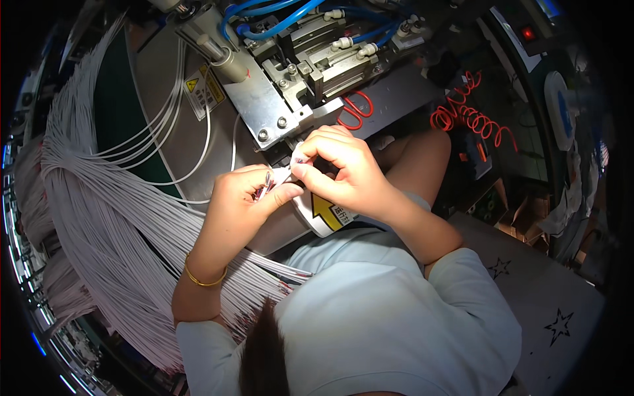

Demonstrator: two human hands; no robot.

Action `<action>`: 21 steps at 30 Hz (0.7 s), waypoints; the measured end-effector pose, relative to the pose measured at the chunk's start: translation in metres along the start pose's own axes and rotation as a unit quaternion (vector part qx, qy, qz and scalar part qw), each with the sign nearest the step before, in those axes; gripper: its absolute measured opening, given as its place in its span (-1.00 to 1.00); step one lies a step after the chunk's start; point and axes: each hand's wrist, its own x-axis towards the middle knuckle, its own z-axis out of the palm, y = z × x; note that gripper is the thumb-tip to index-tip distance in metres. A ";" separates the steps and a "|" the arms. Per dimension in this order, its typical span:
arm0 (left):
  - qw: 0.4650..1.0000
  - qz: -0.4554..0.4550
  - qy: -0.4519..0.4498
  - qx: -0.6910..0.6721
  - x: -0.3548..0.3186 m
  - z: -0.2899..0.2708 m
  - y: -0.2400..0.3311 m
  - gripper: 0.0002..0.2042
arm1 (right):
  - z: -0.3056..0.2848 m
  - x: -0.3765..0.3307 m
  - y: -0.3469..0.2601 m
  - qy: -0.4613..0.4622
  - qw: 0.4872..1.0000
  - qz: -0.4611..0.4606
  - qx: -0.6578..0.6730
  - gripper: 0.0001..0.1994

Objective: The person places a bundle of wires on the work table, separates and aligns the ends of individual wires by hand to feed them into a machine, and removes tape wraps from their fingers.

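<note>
Both hands meet just below the front of a metal pneumatic machine (254,109). My left hand (239,198) is closed, thumb and fingers pinching a white cable (282,175); thin dark and reddish wire ends (265,187) poke out by its fingers. My right hand (349,168) pinches the same white cable close by, thumb against the index finger. The cable's very tip is partly hidden by the fingers. Beneath the hands is a white machine part with a yellow arrow label (325,212).
A large bundle of white cables (125,218) spreads over the left side, several strands looping across the grey work surface (188,148). Red-handled scissors (356,112) lie beside the machine. Blue air hoses (281,23) run above; a red coiled hose (469,119) hangs at right.
</note>
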 end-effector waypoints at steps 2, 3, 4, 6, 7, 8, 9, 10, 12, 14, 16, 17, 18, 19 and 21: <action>0.997 -0.053 0.002 -0.052 -0.001 0.000 0.003 -0.87 | -0.001 -0.002 0.000 -0.020 1.000 0.019 0.011 -0.90; 0.997 -0.053 0.003 -0.052 -0.001 -0.001 0.003 -0.87 | -0.003 -0.004 -0.001 -0.030 0.999 0.024 0.004 -0.90; 0.998 -0.048 -0.001 -0.038 -0.001 -0.002 0.004 -0.87 | -0.005 -0.005 -0.002 -0.039 0.999 0.030 -0.002 -0.90; 0.999 -0.037 -0.010 -0.010 -0.001 -0.004 0.005 -0.87 | -0.005 -0.007 -0.004 -0.050 0.998 0.035 -0.009 -0.90; 0.999 -0.037 -0.011 -0.010 -0.001 -0.004 0.004 -0.87 | -0.003 -0.007 -0.006 -0.042 0.998 0.035 -0.008 -0.90; 1.000 -0.026 0.001 0.000 -0.002 -0.003 0.002 -0.87 | -0.002 -0.008 -0.008 -0.033 0.999 0.036 -0.007 -0.90; 1.000 -0.014 0.012 0.010 -0.003 -0.001 0.001 -0.87 | -0.001 -0.008 -0.010 -0.024 0.999 0.036 -0.007 -0.91; 1.000 -0.002 0.023 0.020 -0.003 -0.001 -0.001 -0.87 | 0.001 -0.009 -0.011 -0.023 0.999 0.036 -0.007 -0.91; 0.999 0.002 0.029 0.024 -0.003 0.000 -0.002 -0.87 | 0.005 -0.009 -0.011 -0.007 0.999 0.036 0.005 -0.92; 0.999 0.010 0.043 0.031 -0.002 0.001 -0.002 -0.86 | 0.006 -0.010 -0.012 0.002 0.999 0.035 0.011 -0.93; 0.999 0.003 0.040 0.020 -0.002 0.002 0.000 -0.86 | 0.006 -0.011 -0.012 0.006 0.998 0.059 0.038 -0.93; 0.999 -0.005 0.039 0.009 -0.003 0.002 0.002 -0.86 | 0.006 -0.011 -0.012 0.007 0.996 0.071 0.051 -0.94; 0.999 -0.013 0.037 -0.003 -0.003 0.002 0.003 -0.86 | 0.004 -0.010 -0.014 0.007 0.996 0.070 0.052 -0.94; 0.999 -0.013 0.037 -0.002 -0.003 0.002 0.004 -0.86 | -0.001 -0.008 -0.018 -0.008 0.984 0.130 0.125 -0.93; 0.999 0.035 0.030 -0.016 -0.003 0.002 0.006 -0.87 | -0.008 -0.005 -0.024 -0.037 0.931 0.245 0.269 -0.93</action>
